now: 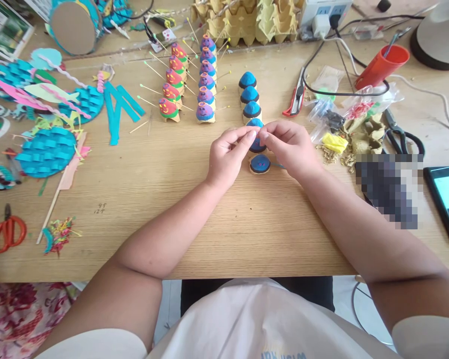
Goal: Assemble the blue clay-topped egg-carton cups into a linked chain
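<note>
My left hand [228, 154] and my right hand [294, 149] meet fingertip to fingertip, both pinched closed. Whatever lies between the fingers is too small to make out. Below them sits a blue-domed egg-carton cup [261, 162] with a dark band and two small dots like eyes. Behind it my fingers partly cover another blue cup [257, 145]. More blue cups [251, 110] stand in a row running away from me. To their left are rows of purple cups [205, 111] and red-and-green cups [169, 108] with faces and thin, tipped sticks.
Woven blue paper discs [48, 152], red-handled scissors [8, 234] and paper scraps [62, 233] lie left. On the right are a utility knife [295, 94], an orange cup [381, 67], dark-handled scissors [402, 137], plastic bags [327, 102] and a phone [447, 199]. Egg cartons [247, 22] stand behind.
</note>
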